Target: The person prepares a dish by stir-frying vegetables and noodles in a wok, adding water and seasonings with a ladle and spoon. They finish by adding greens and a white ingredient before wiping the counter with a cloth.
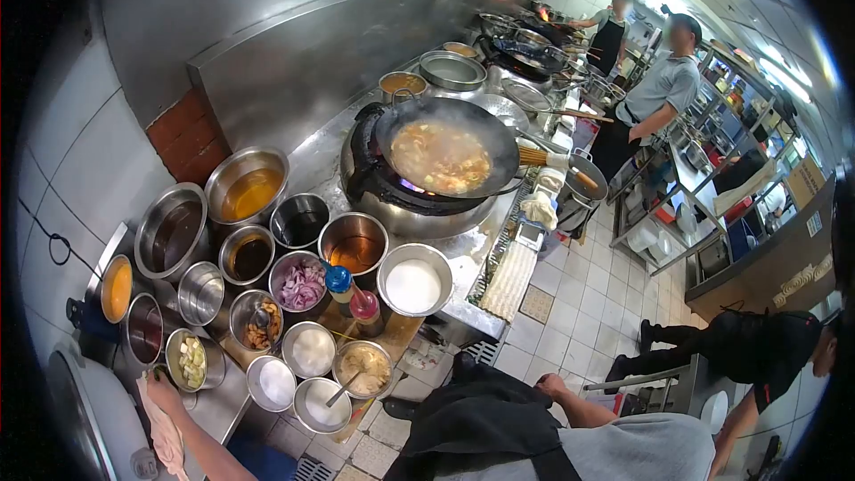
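Note:
At the lower left, my left hand grips a pale pink cloth that hangs down over the counter's edge. Close beside it stands a metal pot of diced pale green vegetable. My right hand rests low against my black apron, its fingers curled and partly hidden, with nothing seen in them. Farther forward, a black wok sits over a blue flame on the burner, tilted, with steaming soupy food in it. Neither hand touches the wok.
Metal bowls of sauces, sliced red onion, white powder and other ingredients crowd the left counter. Two squeeze bottles stand among them. A folded towel lies along the stove edge. Co-workers stand by shelves and farther stoves; another bends at right.

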The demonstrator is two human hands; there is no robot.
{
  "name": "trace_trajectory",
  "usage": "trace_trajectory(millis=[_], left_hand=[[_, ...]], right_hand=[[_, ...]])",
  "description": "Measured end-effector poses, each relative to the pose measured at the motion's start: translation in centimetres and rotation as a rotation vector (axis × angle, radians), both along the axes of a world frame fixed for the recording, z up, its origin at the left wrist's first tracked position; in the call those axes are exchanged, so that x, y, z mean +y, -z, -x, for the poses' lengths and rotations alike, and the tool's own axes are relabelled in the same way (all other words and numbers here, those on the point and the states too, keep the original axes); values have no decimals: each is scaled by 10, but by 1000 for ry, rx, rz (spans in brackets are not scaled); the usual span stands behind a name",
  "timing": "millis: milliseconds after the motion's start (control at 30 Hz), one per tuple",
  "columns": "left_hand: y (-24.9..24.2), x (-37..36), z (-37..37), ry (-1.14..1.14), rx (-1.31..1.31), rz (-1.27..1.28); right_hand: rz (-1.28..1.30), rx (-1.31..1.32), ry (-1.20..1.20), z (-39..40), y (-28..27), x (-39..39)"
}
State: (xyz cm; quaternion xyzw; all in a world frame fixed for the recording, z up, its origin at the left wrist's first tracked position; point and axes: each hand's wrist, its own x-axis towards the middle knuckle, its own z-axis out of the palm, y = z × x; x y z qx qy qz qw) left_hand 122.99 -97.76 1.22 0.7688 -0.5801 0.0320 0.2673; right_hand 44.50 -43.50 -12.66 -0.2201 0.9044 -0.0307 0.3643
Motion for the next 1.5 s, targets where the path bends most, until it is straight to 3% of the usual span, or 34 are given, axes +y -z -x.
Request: trace_trajectory(millis=[67, 100, 133, 167, 200, 267, 300, 333, 400, 500, 667, 733, 767, 800, 833, 867, 967, 1067, 1167, 1200, 1333, 1400, 1500], left_hand=[[-8, 10, -2, 116, -119, 74], [22, 1, -41, 272, -657, 205], [11, 13, -26, 166, -204, 135], [5, 17, -24, -32, -220, 24], [-27, 32, 16, -135, 115, 230], [-28, 27, 11, -290, 95, 387], [-40, 32, 15, -312, 278, 382], [-49, 32, 23, -161, 820, 573], [-44, 29, 11, -110, 1075, 681], [-48, 36, 6, -124, 1262, 735], [-60, 53, 3, -97, 1334, 815], [-52, 61, -27, -76, 981, 714], [-55, 66, -37, -7, 927, 728], [-93, 75, -3, -13, 959, 764], [-136, 85, 35, -19, 991, 801], [-153, 80, 36, 126, 1037, 875], [-244, 95, 155, 339, 1074, 992], [-288, 87, 299, 406, 996, 969], [-296, 67, 454, 602, 941, 750], [-297, 58, 501, 640, 908, 575], [-252, -11, 669, 884, 1019, 325], [-243, -26, 737, 815, 859, 251], [-240, -40, 804, 765, 613, 253]], right_hand=[[8, 25, -70, 4, 7, 5], [-4, 31, -152, 11, 19, 11], [-28, -22, -185, 13, 19, 12], [-26, 36, -312, 15, 18, 11], [244, 140, -454, 32, 56, 35], [172, 14, -458, 39, 40, 24], [154, -20, -398, 43, 51, 29], [132, -42, -348, 48, 61, 33], [109, -62, -267, 55, 79, 41], [115, -80, -177, 63, 102, 51], [206, -86, -187, 92, 128, 66], [221, -4, -424, 81, 101, 44], [238, 62, -535, 76, 91, 43], [248, 105, -573, 70, 81, 47], [234, 30, -425, 64, 67, 45], [225, -33, -271, 51, 42, 36], [51, -55, -131, 56, 30, 36], [114, -71, -61, 75, 38, 51], [196, -136, -13, 103, 65, 92], [210, -125, 19, 113, 70, 102], [282, -106, 224, 169, 118, 185], [247, -125, 361, 186, 122, 225], [293, 5, 292, 217, 230, 348]])
